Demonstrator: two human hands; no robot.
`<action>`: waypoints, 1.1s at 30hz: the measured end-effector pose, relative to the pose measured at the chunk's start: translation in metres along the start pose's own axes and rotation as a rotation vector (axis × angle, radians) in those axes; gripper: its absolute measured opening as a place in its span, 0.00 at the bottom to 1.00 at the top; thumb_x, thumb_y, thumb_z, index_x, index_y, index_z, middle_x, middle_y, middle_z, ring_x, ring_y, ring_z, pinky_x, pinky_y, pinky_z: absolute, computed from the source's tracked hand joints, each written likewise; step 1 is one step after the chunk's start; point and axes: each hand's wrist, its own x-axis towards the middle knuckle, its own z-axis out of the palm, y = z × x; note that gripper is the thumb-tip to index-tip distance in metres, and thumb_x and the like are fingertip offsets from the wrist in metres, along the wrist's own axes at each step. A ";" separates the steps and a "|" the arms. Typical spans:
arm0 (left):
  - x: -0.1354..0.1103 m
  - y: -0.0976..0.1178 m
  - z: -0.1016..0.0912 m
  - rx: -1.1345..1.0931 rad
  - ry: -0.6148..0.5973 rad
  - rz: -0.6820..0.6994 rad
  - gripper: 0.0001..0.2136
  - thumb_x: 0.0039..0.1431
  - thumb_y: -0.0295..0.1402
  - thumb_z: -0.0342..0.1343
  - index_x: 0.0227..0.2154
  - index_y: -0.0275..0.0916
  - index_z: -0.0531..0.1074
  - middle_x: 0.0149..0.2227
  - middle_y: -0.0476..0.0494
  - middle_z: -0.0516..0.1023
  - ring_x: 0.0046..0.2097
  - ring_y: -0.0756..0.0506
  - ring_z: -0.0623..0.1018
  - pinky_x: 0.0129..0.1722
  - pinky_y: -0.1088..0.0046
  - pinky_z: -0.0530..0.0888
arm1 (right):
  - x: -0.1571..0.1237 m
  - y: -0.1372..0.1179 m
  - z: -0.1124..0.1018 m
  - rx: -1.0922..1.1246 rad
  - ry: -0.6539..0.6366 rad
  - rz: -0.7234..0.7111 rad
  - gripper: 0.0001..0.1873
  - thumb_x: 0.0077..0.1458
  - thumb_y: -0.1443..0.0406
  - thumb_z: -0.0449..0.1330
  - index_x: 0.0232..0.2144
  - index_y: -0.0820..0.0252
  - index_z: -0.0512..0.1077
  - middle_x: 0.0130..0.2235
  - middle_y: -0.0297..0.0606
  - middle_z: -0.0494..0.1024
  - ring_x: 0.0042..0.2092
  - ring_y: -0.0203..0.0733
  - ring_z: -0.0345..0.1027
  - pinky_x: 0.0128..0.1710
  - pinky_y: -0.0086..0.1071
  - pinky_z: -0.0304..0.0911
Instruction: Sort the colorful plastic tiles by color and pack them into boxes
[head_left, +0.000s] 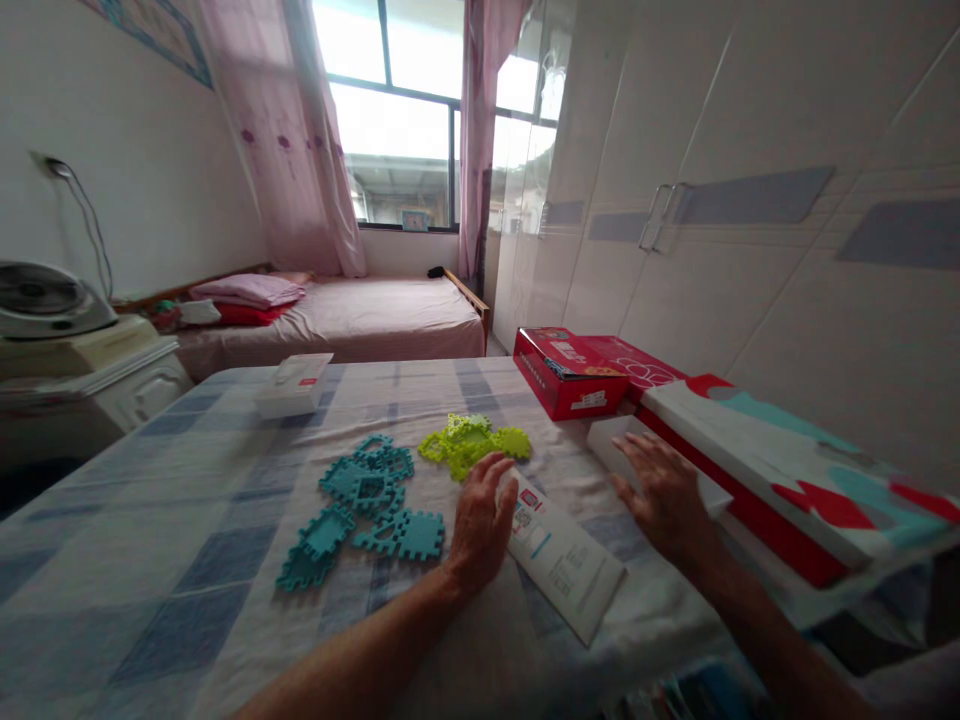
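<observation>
My left hand (481, 520) is between the loose teal pieces and a printed white leaflet (570, 562), its fingers slightly bent and apart with nothing visible in them. Its fingertips are near the leaflet's upper left edge; whether they touch it I cannot tell. My right hand (666, 495) has its fingers spread over a white box (606, 452), partly hiding it; contact is unclear. Several teal interlocking pieces with notched edges (367, 485) lie in a loose pile to the left. Beyond my left hand is a heap of yellow-green pieces (469, 442), some gear-shaped.
A red box (566, 375) and a long red, white and teal box (780, 465) line the table's right side. Another small white box (294, 385) stands at the far left. A checked cloth (187, 560) covers the table. Behind are a bed (390, 310) and a wardrobe (720, 130).
</observation>
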 end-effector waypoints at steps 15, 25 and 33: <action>0.020 -0.027 -0.004 -0.242 0.210 -0.370 0.30 0.60 0.45 0.41 0.59 0.28 0.55 0.65 0.31 0.48 0.66 0.43 0.46 0.64 0.64 0.43 | 0.091 -0.115 0.081 0.528 -0.576 -0.007 0.41 0.48 0.48 0.57 0.60 0.61 0.55 0.61 0.48 0.58 0.62 0.52 0.50 0.58 0.46 0.48; 0.026 -0.024 -0.007 -0.327 0.249 -0.361 0.26 0.61 0.45 0.38 0.56 0.32 0.60 0.62 0.35 0.57 0.64 0.44 0.54 0.63 0.67 0.49 | 0.071 -0.126 0.085 0.556 -0.318 -0.062 0.30 0.48 0.58 0.59 0.54 0.57 0.63 0.53 0.43 0.68 0.53 0.47 0.59 0.51 0.40 0.54; 0.027 -0.028 -0.005 -0.342 0.286 -0.317 0.24 0.61 0.45 0.39 0.52 0.35 0.64 0.60 0.37 0.61 0.62 0.43 0.59 0.62 0.66 0.54 | 0.074 -0.120 0.094 0.557 -0.341 -0.023 0.38 0.45 0.52 0.61 0.56 0.61 0.60 0.56 0.46 0.64 0.58 0.50 0.53 0.55 0.43 0.51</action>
